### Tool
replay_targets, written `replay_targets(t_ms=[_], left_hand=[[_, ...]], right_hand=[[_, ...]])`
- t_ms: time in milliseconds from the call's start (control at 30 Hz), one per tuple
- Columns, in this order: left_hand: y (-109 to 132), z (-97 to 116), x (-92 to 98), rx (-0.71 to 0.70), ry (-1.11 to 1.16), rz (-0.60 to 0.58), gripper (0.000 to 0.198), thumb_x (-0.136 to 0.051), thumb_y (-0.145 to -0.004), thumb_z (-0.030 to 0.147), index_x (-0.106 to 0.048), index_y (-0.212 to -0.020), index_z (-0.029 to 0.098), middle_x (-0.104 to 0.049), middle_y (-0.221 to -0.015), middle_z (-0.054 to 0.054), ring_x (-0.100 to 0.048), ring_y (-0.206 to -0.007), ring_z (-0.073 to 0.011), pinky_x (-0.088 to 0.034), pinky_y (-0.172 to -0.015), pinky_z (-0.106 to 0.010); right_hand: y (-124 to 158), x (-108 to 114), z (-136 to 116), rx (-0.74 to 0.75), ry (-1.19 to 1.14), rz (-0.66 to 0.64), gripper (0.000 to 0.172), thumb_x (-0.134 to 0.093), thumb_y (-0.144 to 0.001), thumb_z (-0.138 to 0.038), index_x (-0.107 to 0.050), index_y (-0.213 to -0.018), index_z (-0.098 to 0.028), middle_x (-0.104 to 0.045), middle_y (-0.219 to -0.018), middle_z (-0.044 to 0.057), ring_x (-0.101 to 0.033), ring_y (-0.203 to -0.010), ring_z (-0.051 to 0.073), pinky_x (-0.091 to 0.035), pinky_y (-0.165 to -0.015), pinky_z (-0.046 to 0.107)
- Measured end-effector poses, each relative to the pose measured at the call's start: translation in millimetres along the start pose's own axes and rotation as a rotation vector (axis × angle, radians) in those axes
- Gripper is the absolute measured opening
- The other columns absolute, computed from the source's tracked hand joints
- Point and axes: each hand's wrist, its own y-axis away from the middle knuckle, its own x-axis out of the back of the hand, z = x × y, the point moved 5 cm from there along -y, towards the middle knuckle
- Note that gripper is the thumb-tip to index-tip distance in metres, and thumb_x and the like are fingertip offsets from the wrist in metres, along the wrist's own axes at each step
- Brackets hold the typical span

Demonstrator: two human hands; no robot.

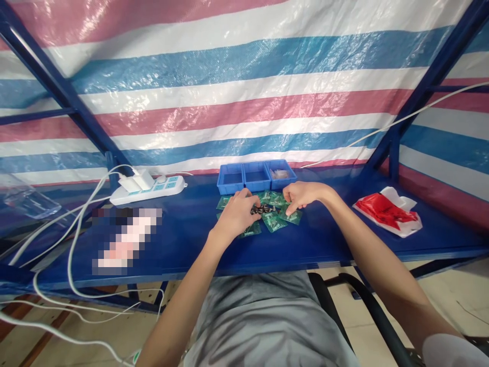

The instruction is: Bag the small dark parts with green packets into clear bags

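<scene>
Several small green packets (273, 220) lie in a loose heap on the blue table (183, 239), with a cluster of small dark pieces (261, 209) among them. My left hand (236, 214) rests on the heap's left side, fingers curled and pinched at the dark pieces. My right hand (302, 196) hovers over the heap's right side, fingers bent down onto a green packet. What either hand grips is too small to name.
Three joined blue bins (255, 176) stand just behind the heap; the right one holds something pale. A white power strip (148, 189) with plugs and cables lies at the left. A red and white bag (387, 211) lies at the right. A striped tarp hangs behind.
</scene>
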Motion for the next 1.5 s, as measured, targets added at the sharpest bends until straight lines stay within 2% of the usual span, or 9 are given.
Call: replay_targets(t_ms=[233, 467, 767, 867, 967, 1100, 1200, 1300, 1500], left_hand=[[28, 14, 6.4, -0.068, 0.038, 0.111, 0.022, -0.059, -0.097, 0.032, -0.07, -0.113, 0.022, -0.057, -0.113, -0.008, -0.059, -0.11, -0.0262, -0.051, -0.093, -0.039], [51, 45, -18.8, -0.205, -0.081, 0.123, 0.033, -0.055, -0.1, 0.042, -0.07, -0.125, 0.027, -0.058, -0.113, -0.01, -0.055, -0.109, -0.0277, -0.049, -0.095, -0.045], [57, 40, -20.3, -0.199, -0.096, 0.158, 0.024, -0.059, -0.098, 0.039, -0.072, -0.11, 0.023, -0.062, -0.116, -0.009, -0.056, -0.111, -0.0281, -0.048, -0.094, -0.045], [56, 38, -12.4, -0.202, -0.035, 0.173, 0.027, -0.057, -0.099, 0.041, -0.07, -0.116, 0.024, -0.062, -0.117, -0.009, -0.057, -0.111, -0.0265, -0.048, -0.096, -0.043], [43, 26, 10.8, -0.171, -0.006, 0.219, 0.03, -0.053, -0.101, 0.041, -0.069, -0.119, 0.024, -0.063, -0.115, -0.009, -0.058, -0.11, -0.0254, -0.048, -0.099, -0.041], [-8, -15, 43.7, -0.104, 0.02, 0.256, 0.031, -0.054, -0.099, 0.039, -0.07, -0.119, 0.022, -0.066, -0.112, -0.008, -0.062, -0.105, -0.0245, -0.049, -0.093, -0.038], [-55, -50, 44.1, -0.102, 0.115, 0.176, 0.029, -0.06, -0.095, 0.037, -0.073, -0.115, 0.021, -0.07, -0.098, -0.005, -0.064, -0.09, -0.0198, -0.05, -0.088, -0.034], [-83, -77, 23.5, -0.085, 0.186, 0.077, 0.028, -0.065, -0.091, 0.04, -0.076, -0.109, 0.022, -0.069, -0.087, -0.004, -0.063, -0.08, -0.0177, -0.049, -0.079, -0.031], [-82, -91, -5.7, -0.131, 0.062, 0.154, 0.028, -0.065, -0.093, 0.041, -0.077, -0.112, 0.024, -0.064, -0.099, -0.007, -0.062, -0.083, -0.019, -0.049, -0.078, -0.032]], right_hand=[[0, 0, 0, 0.028, 0.011, -0.014, 0.055, -0.089, -0.053, -0.052, -0.057, -0.084, -0.02, -0.063, -0.064, -0.002, -0.061, -0.058, 0.015, -0.041, -0.049, 0.023], [0, 0, -2, 0.047, 0.084, 0.012, 0.049, -0.087, -0.058, -0.055, -0.058, -0.078, -0.021, -0.061, -0.057, -0.002, -0.06, -0.056, 0.016, -0.038, -0.05, 0.025], [0, 1, -5, 0.06, 0.09, 0.038, 0.046, -0.082, -0.066, -0.059, -0.059, -0.076, -0.02, -0.064, -0.06, 0.001, -0.062, -0.057, 0.016, -0.039, -0.052, 0.024], [6, 14, -3, 0.088, 0.021, 0.18, 0.046, -0.075, -0.074, -0.064, -0.063, -0.082, -0.019, -0.067, -0.066, 0.002, -0.063, -0.06, 0.016, -0.041, -0.056, 0.024], [8, 37, 11, 0.054, -0.02, 0.483, 0.047, -0.065, -0.083, -0.065, -0.068, -0.086, -0.018, -0.069, -0.074, 0.003, -0.063, -0.066, 0.018, -0.042, -0.062, 0.026], [2, 53, 40, -0.115, -0.041, 0.803, 0.037, -0.062, -0.089, -0.052, -0.071, -0.085, -0.016, -0.073, -0.081, 0.008, -0.067, -0.08, 0.024, -0.044, -0.069, 0.028], [-12, 46, 55, -0.191, -0.096, 0.809, 0.037, -0.059, -0.092, -0.049, -0.071, -0.086, -0.015, -0.07, -0.069, 0.007, -0.068, -0.069, 0.022, -0.045, -0.063, 0.028], [-25, 37, 63, -0.224, -0.224, 0.786, 0.032, -0.06, -0.093, -0.045, -0.068, -0.086, -0.016, -0.067, -0.059, 0.004, -0.065, -0.057, 0.017, -0.044, -0.056, 0.024], [-42, 22, 79, -0.314, -0.565, 0.745, 0.022, -0.064, -0.09, -0.038, -0.063, -0.084, -0.018, -0.063, -0.055, 0.002, -0.052, -0.041, 0.01, -0.031, -0.038, 0.018]])
